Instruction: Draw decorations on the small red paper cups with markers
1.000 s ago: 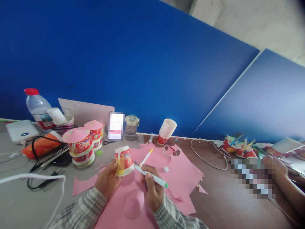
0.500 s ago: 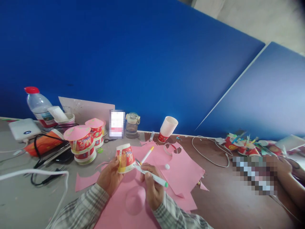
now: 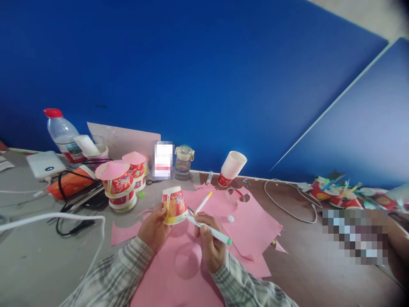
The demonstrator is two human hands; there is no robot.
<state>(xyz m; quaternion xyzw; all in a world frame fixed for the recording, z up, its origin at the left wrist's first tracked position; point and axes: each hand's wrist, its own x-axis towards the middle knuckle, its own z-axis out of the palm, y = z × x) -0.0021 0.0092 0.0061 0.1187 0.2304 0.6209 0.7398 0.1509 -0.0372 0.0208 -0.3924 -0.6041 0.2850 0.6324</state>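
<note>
My left hand [image 3: 156, 228] is closed around an upside-down paper cup [image 3: 174, 204] printed red and yellow, its wide rim facing down. Between the fingers of my right hand [image 3: 211, 243] is a white marker [image 3: 214, 232] with a green end. Its tip is close to the cup's lower right side; whether it touches I cannot tell. Under both hands lie pink paper sheets [image 3: 159, 277] with a round pink paper piece [image 3: 188, 260] on top. A white marker with a yellow end [image 3: 203, 202] lies just beyond my right hand.
Stacked cups with pink cone tops [image 3: 115, 183] stand at left, near a bottle [image 3: 64, 136], a power bank [image 3: 46, 165] and cables. Behind are a lit phone [image 3: 163, 160], a water jar [image 3: 183, 164] and nested paper cups [image 3: 232, 168]. Another person's arm [image 3: 398, 238] is at right.
The whole view has shifted, so things appear farther right and slightly higher. Both hands keep their holds on the cup and the marker, with little other visible change.
</note>
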